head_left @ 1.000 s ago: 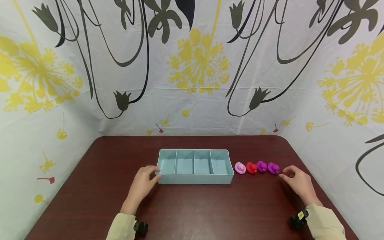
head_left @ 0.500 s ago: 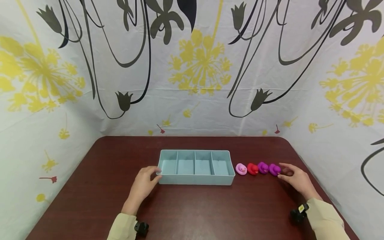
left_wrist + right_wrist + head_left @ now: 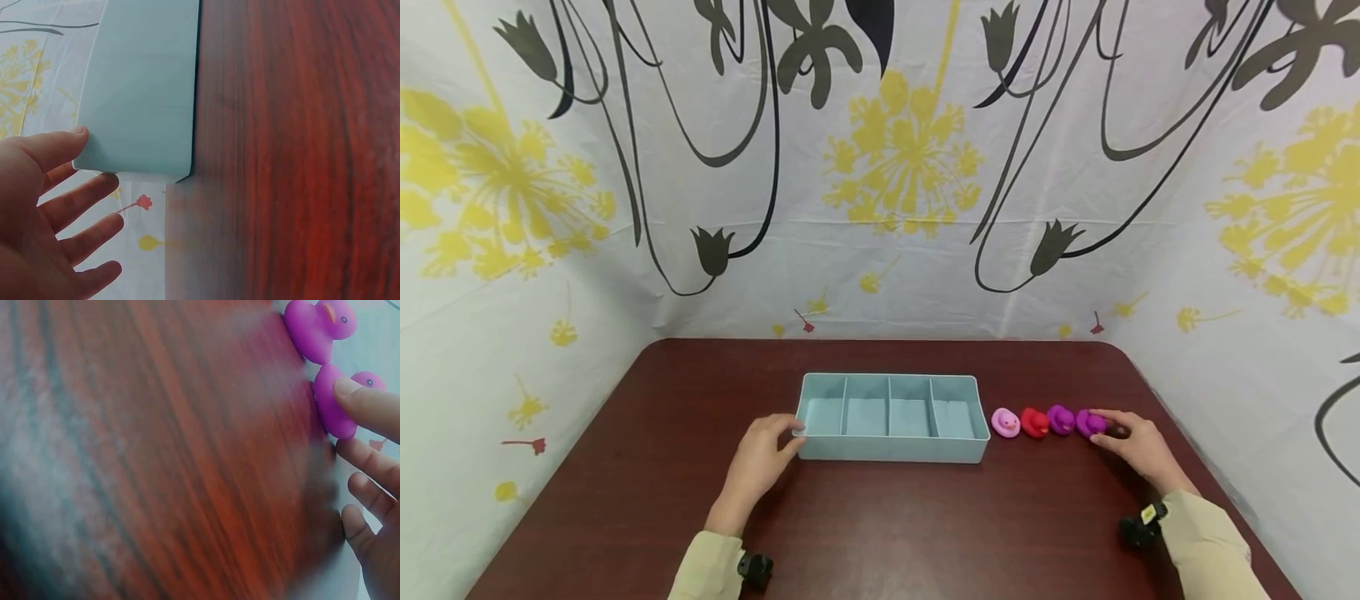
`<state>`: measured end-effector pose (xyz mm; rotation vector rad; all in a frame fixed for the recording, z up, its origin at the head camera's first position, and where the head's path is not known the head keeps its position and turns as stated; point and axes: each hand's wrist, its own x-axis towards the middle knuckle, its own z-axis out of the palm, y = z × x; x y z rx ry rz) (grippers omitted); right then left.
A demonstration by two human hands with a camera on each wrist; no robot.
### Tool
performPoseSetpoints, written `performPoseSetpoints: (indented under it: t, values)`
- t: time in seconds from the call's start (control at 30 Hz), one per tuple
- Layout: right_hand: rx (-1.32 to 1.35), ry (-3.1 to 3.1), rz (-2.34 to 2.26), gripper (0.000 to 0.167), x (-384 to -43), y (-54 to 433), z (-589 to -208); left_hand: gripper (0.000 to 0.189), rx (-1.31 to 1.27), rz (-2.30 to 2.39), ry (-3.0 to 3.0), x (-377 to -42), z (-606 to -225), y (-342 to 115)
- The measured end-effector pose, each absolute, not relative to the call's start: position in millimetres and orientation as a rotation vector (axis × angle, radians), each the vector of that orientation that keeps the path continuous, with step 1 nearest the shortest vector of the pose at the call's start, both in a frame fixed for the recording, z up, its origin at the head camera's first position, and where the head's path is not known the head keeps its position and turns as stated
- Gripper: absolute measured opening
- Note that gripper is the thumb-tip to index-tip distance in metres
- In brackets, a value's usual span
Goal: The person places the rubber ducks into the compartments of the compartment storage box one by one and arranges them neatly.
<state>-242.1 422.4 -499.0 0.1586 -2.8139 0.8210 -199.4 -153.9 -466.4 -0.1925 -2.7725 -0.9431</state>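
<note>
A pale blue divided tray (image 3: 891, 448) sits in the middle of the table. My left hand (image 3: 760, 458) holds its front left corner; in the left wrist view the thumb (image 3: 59, 147) lies on the front wall, with the index finger partly hidden behind the rim. To the tray's right stands a row of small rubber ducks: a pink duck (image 3: 1005, 422), a red duck (image 3: 1034, 422), a purple duck (image 3: 1061, 419) and an outermost purple duck (image 3: 1088, 422). My right hand (image 3: 1142, 450) pinches that outermost duck between thumb and fingers, still on the table.
The dark red-brown table (image 3: 887, 525) has rounded far corners. White cloth (image 3: 910, 283) printed with flowers hangs behind and at both sides. Black wrist cameras (image 3: 756, 572) sit at the cuffs. The tray's dividers split it into several compartments.
My right hand has moved left from beside the outermost purple duck, and its thumb and fingers have closed round that duck. The left hand stays at the tray's corner.
</note>
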Motion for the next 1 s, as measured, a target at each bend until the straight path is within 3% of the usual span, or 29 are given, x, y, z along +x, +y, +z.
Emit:
performPoseSetpoints:
  t: [1.0]
  values:
    - [0.076,-2.808,0.800,0.048,-241,410,-476,0.016,-0.146,-1.030,-2.732,-200,-468,-154]
